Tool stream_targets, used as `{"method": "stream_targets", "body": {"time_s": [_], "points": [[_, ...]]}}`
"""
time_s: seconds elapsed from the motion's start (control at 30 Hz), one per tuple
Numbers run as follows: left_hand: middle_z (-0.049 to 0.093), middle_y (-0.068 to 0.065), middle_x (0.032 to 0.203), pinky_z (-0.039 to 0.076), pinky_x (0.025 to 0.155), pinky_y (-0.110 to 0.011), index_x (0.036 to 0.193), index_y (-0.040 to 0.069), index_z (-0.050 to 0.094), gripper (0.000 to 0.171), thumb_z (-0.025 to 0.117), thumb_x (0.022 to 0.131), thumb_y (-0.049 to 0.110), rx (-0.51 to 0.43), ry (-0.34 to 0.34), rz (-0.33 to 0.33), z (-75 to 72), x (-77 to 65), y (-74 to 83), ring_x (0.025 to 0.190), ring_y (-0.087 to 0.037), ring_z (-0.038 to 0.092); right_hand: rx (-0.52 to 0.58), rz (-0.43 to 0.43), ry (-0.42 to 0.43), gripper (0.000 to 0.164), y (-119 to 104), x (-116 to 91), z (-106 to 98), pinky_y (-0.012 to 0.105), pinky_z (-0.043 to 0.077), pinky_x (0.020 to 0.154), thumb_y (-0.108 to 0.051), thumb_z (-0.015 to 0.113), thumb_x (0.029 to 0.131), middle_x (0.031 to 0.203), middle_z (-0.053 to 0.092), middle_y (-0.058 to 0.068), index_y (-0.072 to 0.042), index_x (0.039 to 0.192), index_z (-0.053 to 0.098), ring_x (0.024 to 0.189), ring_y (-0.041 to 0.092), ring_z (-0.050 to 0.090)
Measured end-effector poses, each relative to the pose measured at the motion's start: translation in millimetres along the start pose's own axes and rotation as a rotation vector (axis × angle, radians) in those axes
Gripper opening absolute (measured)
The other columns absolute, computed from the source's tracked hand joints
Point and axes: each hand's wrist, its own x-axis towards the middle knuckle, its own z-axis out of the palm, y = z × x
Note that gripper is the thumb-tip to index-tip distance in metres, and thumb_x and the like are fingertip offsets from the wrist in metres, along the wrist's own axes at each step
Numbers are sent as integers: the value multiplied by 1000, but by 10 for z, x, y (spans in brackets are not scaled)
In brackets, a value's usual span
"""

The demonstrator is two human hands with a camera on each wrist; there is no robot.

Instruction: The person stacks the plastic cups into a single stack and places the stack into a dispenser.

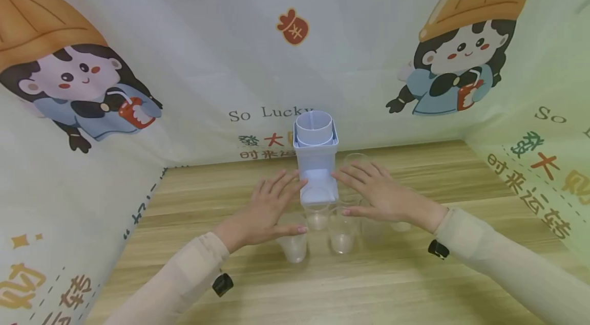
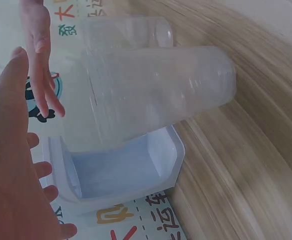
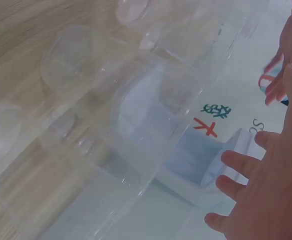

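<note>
Several clear plastic cups stand grouped on the wooden table, among them a front left cup (image 1: 295,249), a middle cup (image 1: 342,242) and a cup farther back (image 1: 316,219). Right behind them rises a pale blue-white plastic holder (image 1: 317,156) with a round tube in its top and an open recess low in front. My left hand (image 1: 260,215) spreads its fingers above the cups on the left, holding nothing. Over the cups on the right, my right hand (image 1: 384,196) reaches in with fingers straight and partly hides them. In the left wrist view a large cup (image 2: 161,85) overlaps the holder.
A printed cloth (image 1: 207,59) with cartoon figures and lettering hangs behind and along both sides of the table (image 1: 295,294). Black wrist devices (image 1: 223,284) sit under both sleeves.
</note>
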Motion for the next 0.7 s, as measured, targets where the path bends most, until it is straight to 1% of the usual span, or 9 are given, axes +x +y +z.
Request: {"method": "stream_targets", "body": {"time_s": [0.1,0.17,0.3,0.4,0.47,0.57,0.7], "points": [[15,-9,166,17,119,-65,159,18,18,96,61,87,65,6,17,5,1,-36,-22,152,-38,17,9,-11,5,79,-34,40,-16,65,23,117,-59,56,93,155,43,12,-19,156,30,146,36,34],[19,-11,165,19,119,-64,158,17,21,97,62,85,65,-8,41,13,9,-67,-35,150,-39,21,15,-9,-2,79,-64,74,-25,63,24,118,-60,55,93,154,45,11,-20,156,29,145,35,36],[24,-12,162,20,120,-62,157,18,23,100,66,81,65,-22,61,-4,49,-153,-62,148,-39,25,17,-9,-11,81,-130,152,-36,60,25,119,-61,55,92,150,50,11,-18,156,30,141,33,42],[28,-11,160,22,120,-60,157,18,25,102,69,79,66,-35,70,-30,102,-221,-68,146,-38,28,17,-8,-13,81,-170,208,-32,58,28,118,-60,57,92,147,53,12,-15,154,33,139,33,45],[31,-11,159,24,119,-60,156,17,28,101,70,78,65,-53,85,-36,143,-259,-64,145,-37,29,19,-1,-17,81,-187,244,-23,58,29,118,-59,59,91,145,54,13,-13,153,35,138,33,46],[34,-10,157,29,117,-60,152,13,35,98,73,77,63,-77,115,-39,208,-308,-50,143,-36,32,26,15,-33,80,-202,300,6,57,30,118,-58,60,91,144,55,14,-11,152,38,137,34,46],[37,-9,154,33,116,-55,147,8,42,93,74,77,61,-89,137,-57,306,-357,-49,140,-34,36,28,44,-69,80,-222,367,78,58,29,118,-59,59,91,143,56,15,-9,150,40,137,35,46]]}}
